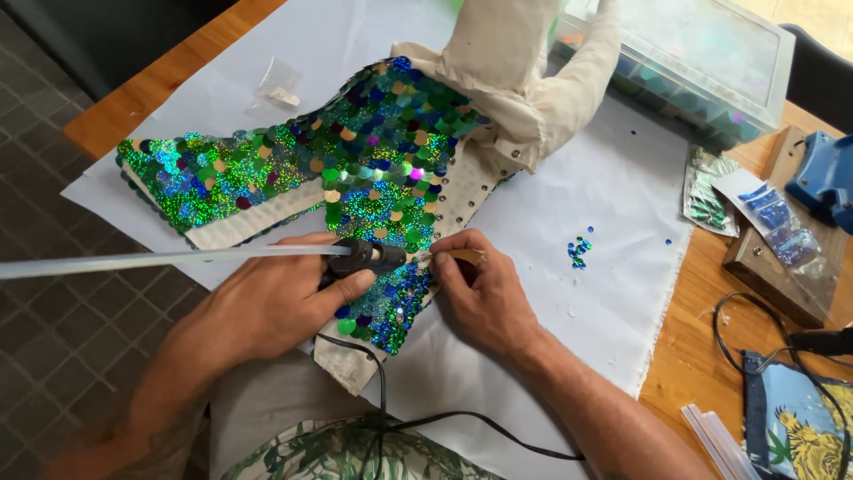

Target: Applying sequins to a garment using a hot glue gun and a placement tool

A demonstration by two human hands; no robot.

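A cream fabric piece shaped like a fish tail (511, 84), covered in shiny green and blue sequins (373, 151), lies on a white sheet (613, 196). My left hand (275, 302) grips a black hot glue gun (360, 258) with a long clear glue stick (160, 260) running left; its nozzle points at the sequined edge. My right hand (484, 289) pinches a thin wooden stick (462, 256) right by the nozzle. The gun's black cord (444, 418) trails down across my lap.
A few loose blue-green sequins (579, 251) lie on the sheet. A clear plastic box (711, 53) stands at the back right. Sequin bags (773, 213) rest on a wooden block; spare glue sticks (715, 440) and a printed pouch (800, 427) lie at the right on the wooden table.
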